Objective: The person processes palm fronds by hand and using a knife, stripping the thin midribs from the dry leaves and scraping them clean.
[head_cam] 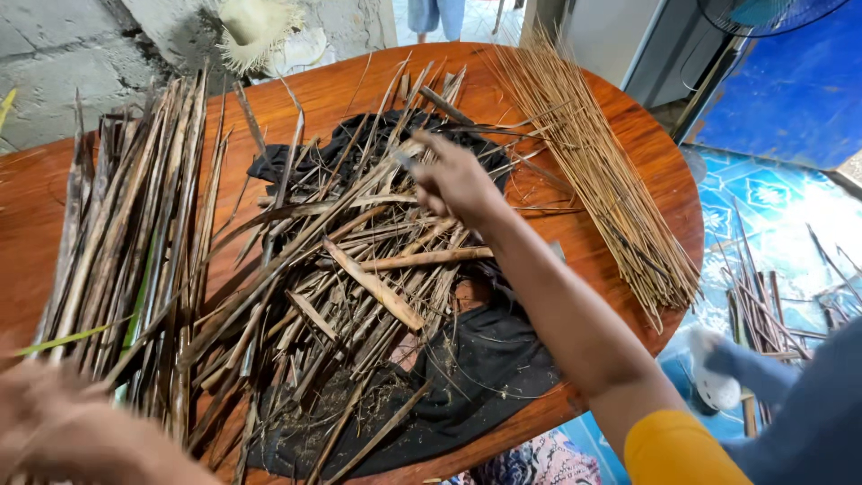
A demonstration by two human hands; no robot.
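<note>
Across the round wooden table (54, 207), notes by two observers.

Obs. 1: Right hand (456, 182) is over the middle of the table, fingers pinched narrow on a small pale sliver, above the loose heap of dry leaf strips (350, 287). The heap lies on a black cloth (489, 368), which appears to catch the crumbs and dust.

Obs. 2: Left hand (63, 422) is at the near left edge, blurred; finger state cannot be told. It is touching or nearly touching the bundle of long dark fronds (135, 224) along the left edge.

Obs. 1: Thin stripped ribs (597, 171) lie aligned along the far right edge, well apart from the heap, seemingly kept sorted.
</note>
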